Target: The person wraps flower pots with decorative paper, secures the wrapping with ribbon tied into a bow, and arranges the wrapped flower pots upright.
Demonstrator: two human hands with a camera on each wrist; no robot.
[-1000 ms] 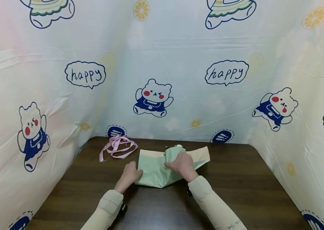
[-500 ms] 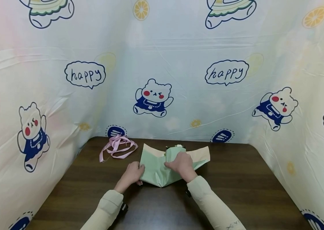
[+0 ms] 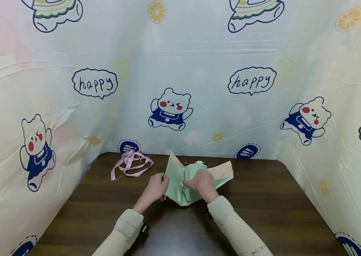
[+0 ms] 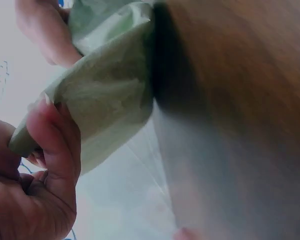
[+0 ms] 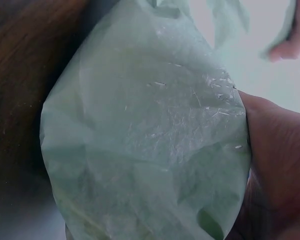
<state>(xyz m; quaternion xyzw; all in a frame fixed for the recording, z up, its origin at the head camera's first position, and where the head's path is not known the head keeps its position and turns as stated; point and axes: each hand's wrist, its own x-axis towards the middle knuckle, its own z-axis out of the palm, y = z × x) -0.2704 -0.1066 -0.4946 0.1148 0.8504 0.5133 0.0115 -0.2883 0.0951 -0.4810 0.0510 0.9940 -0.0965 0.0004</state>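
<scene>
A sheet of wrapping paper (image 3: 174, 179), pale green outside and cream inside, lies folded round a small bundle in the middle of the table. A bit of white flower (image 3: 200, 162) with dark leaves shows at its top; the rest is hidden. My left hand (image 3: 155, 186) pinches the left flap, raised and angled inward; in the left wrist view its thumb and fingers (image 4: 57, 145) close on the paper's edge. My right hand (image 3: 202, 182) grips the wrapped middle, thumb across the front. The right wrist view is mostly filled by crinkled paper (image 5: 145, 130), with that hand at its right.
A loose heap of pink ribbon (image 3: 131, 164) lies at the back left of the dark wooden table (image 3: 263, 206). The paper's right flap (image 3: 221, 171) spreads out to the right, cream side up. A printed curtain (image 3: 206, 106) stands behind the table and along both sides.
My left hand has moved right and slightly away from me, lifting the paper's left flap and folding it towards the middle. My right hand stays in place on the bundle.
</scene>
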